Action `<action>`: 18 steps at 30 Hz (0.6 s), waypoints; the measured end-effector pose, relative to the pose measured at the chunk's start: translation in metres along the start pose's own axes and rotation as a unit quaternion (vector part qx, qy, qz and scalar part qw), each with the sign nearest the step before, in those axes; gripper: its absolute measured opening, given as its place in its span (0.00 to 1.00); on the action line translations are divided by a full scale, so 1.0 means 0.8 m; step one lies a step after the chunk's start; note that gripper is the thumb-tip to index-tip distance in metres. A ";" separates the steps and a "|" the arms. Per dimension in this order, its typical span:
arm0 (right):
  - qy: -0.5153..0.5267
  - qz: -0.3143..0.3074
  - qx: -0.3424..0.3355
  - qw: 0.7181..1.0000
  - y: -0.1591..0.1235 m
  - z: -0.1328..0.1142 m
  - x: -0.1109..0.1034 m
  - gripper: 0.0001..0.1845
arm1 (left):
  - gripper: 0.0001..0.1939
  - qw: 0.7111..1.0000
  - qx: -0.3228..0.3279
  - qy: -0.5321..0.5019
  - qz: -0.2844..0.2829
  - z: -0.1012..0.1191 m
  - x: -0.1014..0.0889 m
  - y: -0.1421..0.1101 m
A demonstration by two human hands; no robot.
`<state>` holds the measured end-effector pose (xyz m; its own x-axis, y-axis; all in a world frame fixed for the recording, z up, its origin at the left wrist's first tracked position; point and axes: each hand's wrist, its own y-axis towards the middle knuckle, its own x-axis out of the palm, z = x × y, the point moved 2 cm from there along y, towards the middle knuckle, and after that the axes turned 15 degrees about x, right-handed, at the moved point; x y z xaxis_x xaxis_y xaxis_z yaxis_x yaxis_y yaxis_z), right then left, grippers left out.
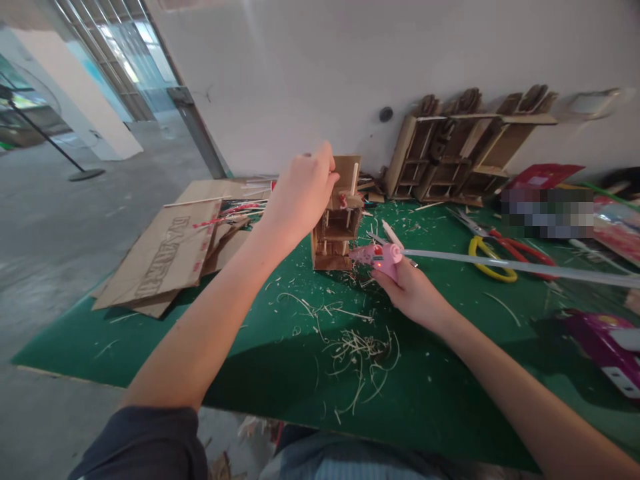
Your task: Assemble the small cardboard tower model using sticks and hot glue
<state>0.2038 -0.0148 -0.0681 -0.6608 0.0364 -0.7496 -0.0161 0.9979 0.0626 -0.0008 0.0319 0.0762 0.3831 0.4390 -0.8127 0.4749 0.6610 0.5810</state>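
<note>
A small cardboard model (336, 231) with open levels and thin stick posts stands upright on the green tabletop. My left hand (307, 183) is beside its upper part, fingers pinched together; what they grip, if anything, is hidden. My right hand (417, 293) is closed around a pink hot glue gun (386, 259), whose nozzle points left at the model's lower level. A long translucent glue stick (500, 261) sticks out of the gun's back toward the right. Beyond the gun lies a pale pen-like tool (393, 235).
Cardboard sheets (167, 257) and thin sticks lie left. Taller cardboard models (445, 157) lean against the wall. Scissors with yellow and red handles (493, 257) and a purple device (603, 347) are on the right. Wood shavings (360, 350) litter the green tabletop (280, 373).
</note>
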 end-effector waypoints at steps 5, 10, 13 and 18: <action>-0.004 0.016 -0.018 1.000 0.001 -0.001 0.000 0.24 | 0.08 1.000 -0.004 0.000 0.001 0.000 0.000 0.000; -0.001 0.013 -0.030 0.999 0.003 0.003 0.002 0.25 | 0.08 1.000 -0.002 -0.002 0.000 0.001 0.001 0.001; 0.009 0.005 -0.034 0.999 0.002 0.002 0.001 0.22 | 0.08 1.000 -0.002 0.001 0.000 0.001 0.001 0.001; -0.011 0.015 -0.037 0.999 0.001 0.000 0.002 0.22 | 0.08 1.000 -0.001 0.004 0.004 0.001 0.001 0.000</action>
<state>0.2031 -0.0140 -0.0690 -0.6451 0.0690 -0.7610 -0.0522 0.9896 0.1340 0.0001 0.0321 0.0758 0.3817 0.4490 -0.8079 0.4706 0.6579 0.5879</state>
